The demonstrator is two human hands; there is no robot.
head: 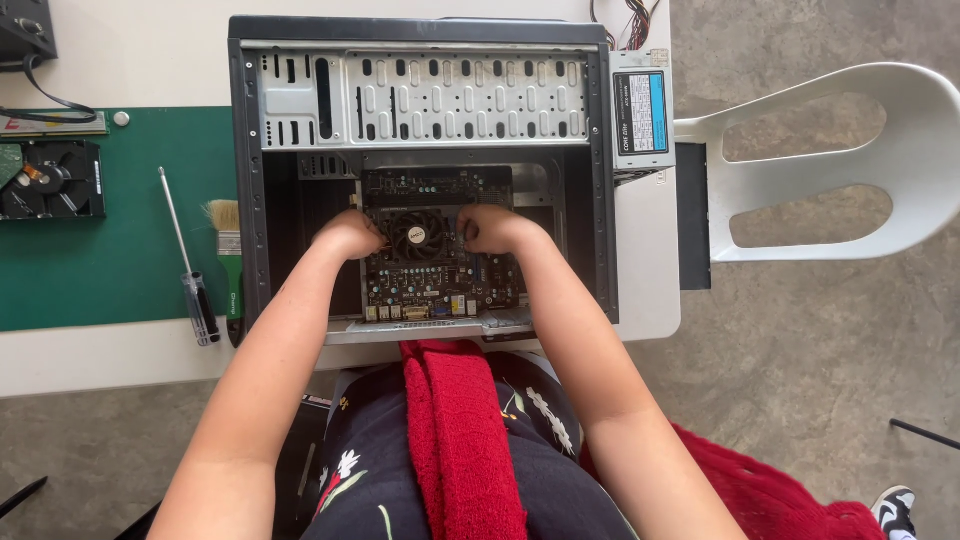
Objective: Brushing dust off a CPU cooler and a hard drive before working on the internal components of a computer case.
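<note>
An open black computer case [250, 180] lies on its side on the white table, with a dark motherboard [430, 285] inside. A black cooler fan [416, 236] sits in the board's middle. My left hand [345, 236] rests curled at the fan's left edge. My right hand [492, 228] is curled at its right edge. Both hands touch the board or cooler; whether the fingers grip anything is hidden.
A green mat [110, 250] left of the case carries a screwdriver [190, 270], a green-handled brush [228, 260] and a hard drive [52, 180]. A power supply [640, 115] sits at the case's right. A white plastic chair [830, 160] stands beside the table.
</note>
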